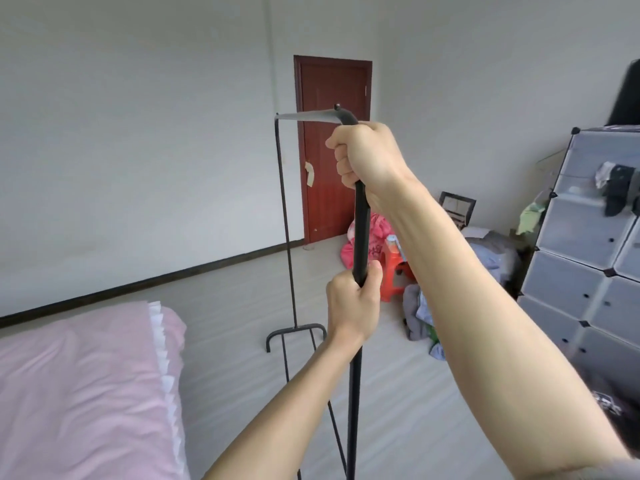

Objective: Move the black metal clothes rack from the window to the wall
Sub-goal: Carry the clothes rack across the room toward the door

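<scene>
The black metal clothes rack stands in front of me, empty, its near upright running up the middle of the view. My right hand grips that upright near its top bend. My left hand grips the same upright lower down. The top bar is blurred and runs away from me to the far upright, whose curved foot is near the floor. The white wall lies beyond it on the left.
A bed with a pink cover fills the lower left. A red-brown door is at the back. A pink bag, a red stool and clothes piles lie on the floor at right, beside a grey cube wardrobe.
</scene>
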